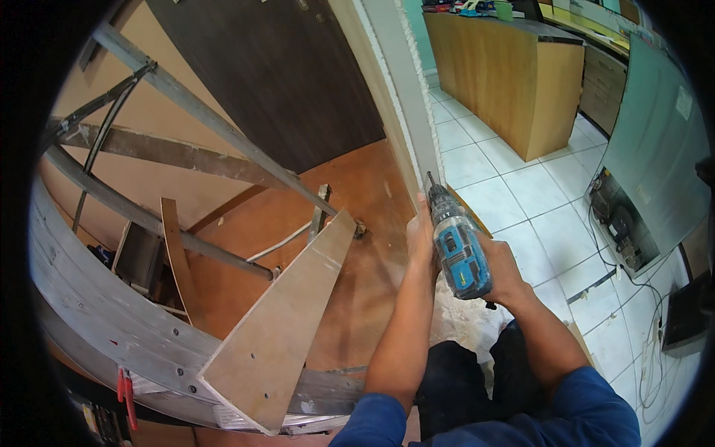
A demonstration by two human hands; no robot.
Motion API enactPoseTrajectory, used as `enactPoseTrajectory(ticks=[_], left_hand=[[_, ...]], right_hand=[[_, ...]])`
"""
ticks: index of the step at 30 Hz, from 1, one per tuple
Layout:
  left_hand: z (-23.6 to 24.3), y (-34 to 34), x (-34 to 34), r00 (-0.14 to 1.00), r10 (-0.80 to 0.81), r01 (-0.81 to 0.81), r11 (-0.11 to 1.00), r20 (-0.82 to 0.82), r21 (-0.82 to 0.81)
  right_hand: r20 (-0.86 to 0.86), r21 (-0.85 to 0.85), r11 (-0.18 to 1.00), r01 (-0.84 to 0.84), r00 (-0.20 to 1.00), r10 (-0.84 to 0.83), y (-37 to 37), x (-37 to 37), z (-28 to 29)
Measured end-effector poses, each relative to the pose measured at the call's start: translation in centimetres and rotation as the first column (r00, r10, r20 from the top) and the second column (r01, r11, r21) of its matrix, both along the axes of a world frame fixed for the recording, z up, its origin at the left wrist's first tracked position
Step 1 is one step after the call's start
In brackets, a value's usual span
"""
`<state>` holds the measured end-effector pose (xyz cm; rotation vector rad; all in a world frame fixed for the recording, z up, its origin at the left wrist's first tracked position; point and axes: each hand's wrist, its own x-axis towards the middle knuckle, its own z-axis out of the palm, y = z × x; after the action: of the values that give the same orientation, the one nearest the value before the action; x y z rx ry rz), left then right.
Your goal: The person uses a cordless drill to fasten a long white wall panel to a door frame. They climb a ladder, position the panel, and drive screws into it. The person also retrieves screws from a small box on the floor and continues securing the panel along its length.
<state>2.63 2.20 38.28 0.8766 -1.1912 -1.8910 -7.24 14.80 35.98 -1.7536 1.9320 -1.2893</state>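
A blue and black cordless drill (460, 257) is in my right hand (503, 268), whose fingers wrap round its grip. The drill points away from me, and its bit meets the narrow end face of an upright wall panel (417, 112), low down. My left hand (419, 237) is on the left of the drill, close against the panel's edge. One digit stretches up along that edge; the other fingers are hidden, so I cannot tell what they grip. The panel's edges look rough and white.
Left of me lies a cut board (287, 320) across a curved metal frame (126, 290), with red-handled pliers (125, 395) hanging there. Metal tubes (201, 119) slant above. A dark door (275, 74) stands behind. To the right are a wooden counter (499, 82), a leaning glass panel (659, 141) and loose cables (655, 328).
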Motion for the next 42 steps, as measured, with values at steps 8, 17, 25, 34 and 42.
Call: enactPoseTrajectory(ticks=[8,17,25,34,42], left_hand=[[-0.4,0.2,-0.4,0.988,0.130,-0.127,0.991,0.078,-0.038],[-1.6,-4.8,-1.7,0.771,0.617,-0.254,0.526,0.158,-0.812],[-3.6,-8.7,-3.4,0.870,0.492,-0.221,0.403,0.007,-0.888],[-7.6,-8.7,-2.0,0.525,0.543,0.296,0.605,0.655,-0.739],[-7.8,2.0,3.2,0.544,0.254,0.175,0.898,0.800,-0.403]], right_hand=[[0.024,0.061,0.998,-0.002,1.000,0.000,1.4,-0.5,0.6],[0.357,-0.097,0.986,0.136,0.929,-0.093,3.3,-2.0,-4.2],[0.177,-0.216,0.946,0.241,0.963,-0.205,2.4,-7.3,-7.2],[0.273,0.289,0.923,0.255,0.902,-0.335,-1.6,-12.3,-10.3],[-0.088,0.857,0.494,0.150,0.985,-0.147,11.7,-17.0,-10.2]])
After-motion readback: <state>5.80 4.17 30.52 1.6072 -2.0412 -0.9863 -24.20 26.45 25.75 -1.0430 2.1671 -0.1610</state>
